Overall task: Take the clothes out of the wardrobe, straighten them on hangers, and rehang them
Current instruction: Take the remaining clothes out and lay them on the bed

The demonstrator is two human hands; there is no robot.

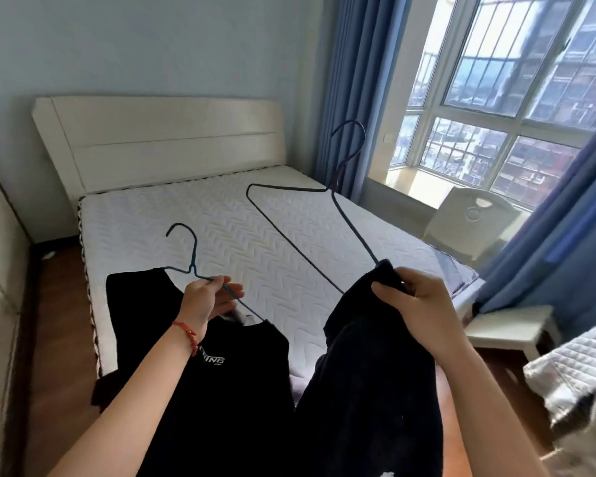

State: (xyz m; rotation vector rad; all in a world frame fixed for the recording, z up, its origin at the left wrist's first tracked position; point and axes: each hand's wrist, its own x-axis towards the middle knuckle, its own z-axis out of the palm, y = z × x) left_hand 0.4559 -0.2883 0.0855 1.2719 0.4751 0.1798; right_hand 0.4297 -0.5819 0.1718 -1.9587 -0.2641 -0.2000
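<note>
A black T-shirt with white lettering hangs over the near edge of the bed, on a thin blue wire hanger. My left hand grips that hanger's right shoulder wire just above the collar. My right hand pinches the top of a dark navy garment together with one arm of a larger dark wire hanger, which sticks up over the bed, mostly bare, hook pointing at the window. The navy garment droops down from my right hand.
The bare white quilted mattress with a cream headboard fills the middle. Blue curtains frame a large window at right. A white chair and a small white table stand to the right of the bed.
</note>
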